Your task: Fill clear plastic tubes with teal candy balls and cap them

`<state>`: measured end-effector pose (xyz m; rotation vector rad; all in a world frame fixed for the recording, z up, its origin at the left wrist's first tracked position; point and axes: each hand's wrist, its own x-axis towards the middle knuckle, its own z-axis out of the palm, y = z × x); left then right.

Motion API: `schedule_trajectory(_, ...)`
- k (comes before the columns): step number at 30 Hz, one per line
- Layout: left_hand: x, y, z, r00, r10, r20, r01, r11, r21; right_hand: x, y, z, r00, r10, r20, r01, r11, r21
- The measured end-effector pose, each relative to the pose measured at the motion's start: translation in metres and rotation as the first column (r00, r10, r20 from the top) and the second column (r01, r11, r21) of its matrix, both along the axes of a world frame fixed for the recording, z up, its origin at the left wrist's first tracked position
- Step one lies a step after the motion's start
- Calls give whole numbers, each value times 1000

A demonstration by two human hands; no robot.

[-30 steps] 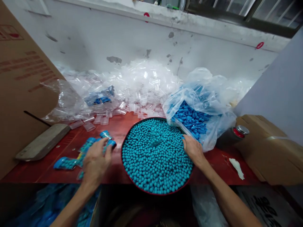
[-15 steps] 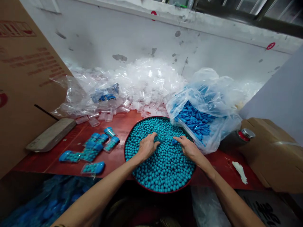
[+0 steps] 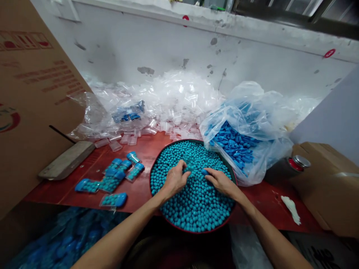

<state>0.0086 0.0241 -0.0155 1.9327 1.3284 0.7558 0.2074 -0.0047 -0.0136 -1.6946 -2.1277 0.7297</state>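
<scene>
A round red-rimmed tray (image 3: 153, 167) full of small teal beads (image 3: 196, 209) sits at the front edge of a red table. My left hand (image 3: 175, 179) rests in the beads near the tray's middle, fingers curled down among them. My right hand (image 3: 220, 180) lies just right of it, pinching a small blue piece at its fingertips. To the left of the tray lie several small filled packets (image 3: 112, 179) of teal beads with blue caps.
A clear bag of blue caps (image 3: 238, 142) stands behind the tray at right. A heap of empty clear packets (image 3: 168, 101) fills the back. A cardboard box (image 3: 30, 101) stands left, another box (image 3: 328, 186) and a small can (image 3: 294, 166) right. A wooden block (image 3: 66, 160) lies at left.
My left hand left the packets and moved right into the tray of beads. My right hand moved from the tray's right rim toward the middle. The view shifted slightly.
</scene>
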Motion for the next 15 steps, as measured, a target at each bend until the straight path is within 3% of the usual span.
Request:
schedule_trajectory(2, 1, -3, -1, 983, -21, 181, 51, 985, -162, -2, 2, -1, 968, -57, -246, 34, 995, -96)
schedule_trajectory(4, 3, -6, -1, 946, -19, 323, 131, 935, -328, -5, 6, 0, 886, -168, -431, 87, 976, -200)
schedule_trajectory(7, 3, -9, -2, 912, -2, 409, 188, 890, -415, -5, 8, 1, 775, -359, -519, 190, 917, -350)
schedule_trajectory(9, 2, -8, -4, 906, 3, 424, 189, 892, -410, 0, 4, 1, 828, -412, -381, 299, 898, -321)
schedule_trajectory(11, 1, -7, -7, 902, 0, 431, 194, 893, -406, 6, -3, 1, 932, -343, -117, 330, 936, -118)
schedule_trajectory(13, 0, -6, -9, 898, -16, 440, 209, 894, -395, 10, -8, 1, 969, -176, 175, 161, 982, 94)
schedule_trajectory(15, 0, -6, -10, 891, -36, 452, 235, 889, -394, 10, -9, 1, 925, 13, 381, -79, 985, 156)
